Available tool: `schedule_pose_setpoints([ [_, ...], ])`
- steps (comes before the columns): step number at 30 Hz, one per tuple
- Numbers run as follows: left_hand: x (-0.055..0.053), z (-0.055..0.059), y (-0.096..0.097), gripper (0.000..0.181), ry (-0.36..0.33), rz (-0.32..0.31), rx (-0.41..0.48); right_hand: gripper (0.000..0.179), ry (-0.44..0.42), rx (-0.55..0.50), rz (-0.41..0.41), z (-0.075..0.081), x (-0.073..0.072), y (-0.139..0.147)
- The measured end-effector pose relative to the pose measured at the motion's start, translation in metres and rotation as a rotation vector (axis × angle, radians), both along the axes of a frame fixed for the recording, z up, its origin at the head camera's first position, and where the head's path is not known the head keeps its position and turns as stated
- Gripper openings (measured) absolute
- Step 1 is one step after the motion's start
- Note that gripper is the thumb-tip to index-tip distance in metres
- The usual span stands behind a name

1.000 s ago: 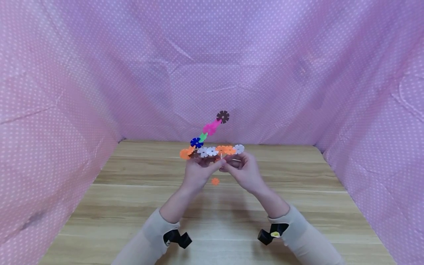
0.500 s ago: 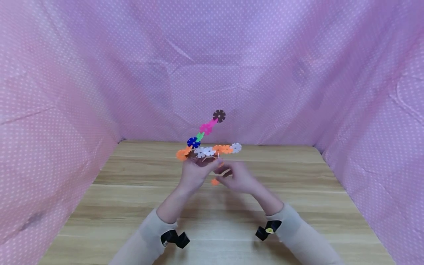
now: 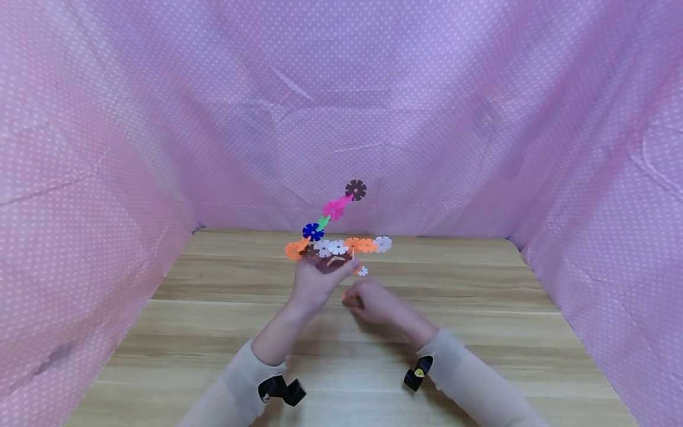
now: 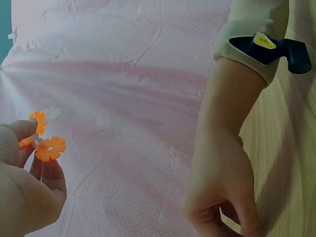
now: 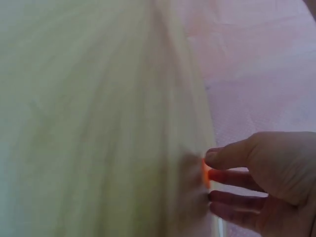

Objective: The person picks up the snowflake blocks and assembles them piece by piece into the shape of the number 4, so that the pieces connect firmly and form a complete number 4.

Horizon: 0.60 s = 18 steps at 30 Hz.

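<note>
In the head view my left hand (image 3: 315,281) holds a built-up figure of linked plastic snowflake discs above the table, thumb and fingers pinching its near side. An arm of the figure rises through a blue disc (image 3: 312,232) and pink discs (image 3: 333,209) to a dark brown disc (image 3: 355,190). A row of white and orange discs (image 3: 366,245) runs rightward, and a small white disc (image 3: 363,271) shows by the left thumb. Down at the tabletop, my right hand (image 3: 376,301) pinches a loose orange snowflake disc (image 5: 205,173) between thumb and index finger.
The wood-grain table (image 3: 213,356) spreads beneath both forearms. Pink dotted cloth (image 3: 341,118) hangs behind it and along both sides. Each sleeve carries a black wrist camera mount (image 3: 281,388).
My right hand has left the figure and come down toward me to the orange disc on the table. The left hand keeps its hold on the figure and has shifted slightly left.
</note>
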<state>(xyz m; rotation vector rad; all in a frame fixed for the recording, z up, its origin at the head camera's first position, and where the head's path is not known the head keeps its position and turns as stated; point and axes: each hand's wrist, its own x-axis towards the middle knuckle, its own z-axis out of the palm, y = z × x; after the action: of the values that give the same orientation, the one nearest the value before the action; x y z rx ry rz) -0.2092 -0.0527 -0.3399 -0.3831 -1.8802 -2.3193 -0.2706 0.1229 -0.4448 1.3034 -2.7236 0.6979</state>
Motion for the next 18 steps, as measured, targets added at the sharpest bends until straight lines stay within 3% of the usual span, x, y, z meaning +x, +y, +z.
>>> schedule_pose_setpoints([
  [3,0.001,0.000,0.000,0.038,0.008,-0.015,-0.016,0.016,-0.010,-0.004,-0.009,-0.003,0.003,0.002],
  [7,0.001,0.000,-0.001,0.046,0.032,-0.013,-0.031,0.016,-0.105,0.025,-0.138,-0.003,0.009,0.004],
  [11,0.000,0.000,-0.002,0.048,0.035,0.008,-0.033,0.015,-0.116,0.033,-0.214,-0.005,0.013,0.007],
  [15,-0.001,-0.001,-0.001,0.038,0.029,0.006,-0.061,0.010,-0.098,0.020,-0.224,-0.009,0.015,0.010],
  [18,-0.002,-0.001,0.000,0.029,0.027,0.004,-0.075,0.008,-0.151,-0.034,-0.217,-0.009,0.015,0.015],
])
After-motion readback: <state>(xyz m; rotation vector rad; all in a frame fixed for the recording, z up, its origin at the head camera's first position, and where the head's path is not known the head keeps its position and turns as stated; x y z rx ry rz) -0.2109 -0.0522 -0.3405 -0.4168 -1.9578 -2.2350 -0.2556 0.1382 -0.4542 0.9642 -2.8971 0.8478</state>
